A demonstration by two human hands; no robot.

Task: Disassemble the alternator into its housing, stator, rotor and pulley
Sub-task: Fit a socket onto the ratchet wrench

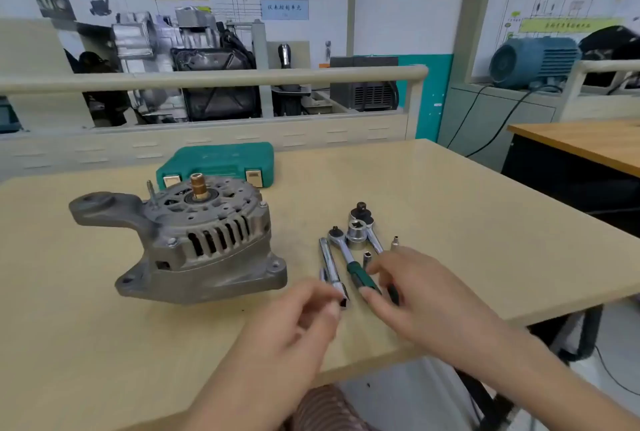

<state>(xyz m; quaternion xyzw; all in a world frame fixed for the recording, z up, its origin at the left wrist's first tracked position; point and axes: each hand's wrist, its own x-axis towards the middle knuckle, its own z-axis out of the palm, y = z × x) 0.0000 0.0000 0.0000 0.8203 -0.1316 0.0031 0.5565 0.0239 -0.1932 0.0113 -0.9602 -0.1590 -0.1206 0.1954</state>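
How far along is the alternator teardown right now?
Little is done: the alternator sits whole on the table, housing bolted, beside the closed green case. In hand: the left hand and right hand are at the ratchets and sockets. Separating housing, stator, rotor and pulley remains.

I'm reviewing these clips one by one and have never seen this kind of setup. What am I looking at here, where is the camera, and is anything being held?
There is no robot here: a person works with bare hands, and the single picture comes from a camera worn on the head, looking forward and down. On the tan table stands a grey alternator, still in one piece, its copper-coloured shaft end pointing up. Behind it lies a closed green tool case. To its right lie loose tools: two ratchets, one with a green handle, a chrome extension bar and a few sockets. The left hand has its fingertips at the near end of the extension bar; blur hides whether it grips. The right hand reaches onto the ratchet handles, fingers mostly straight.
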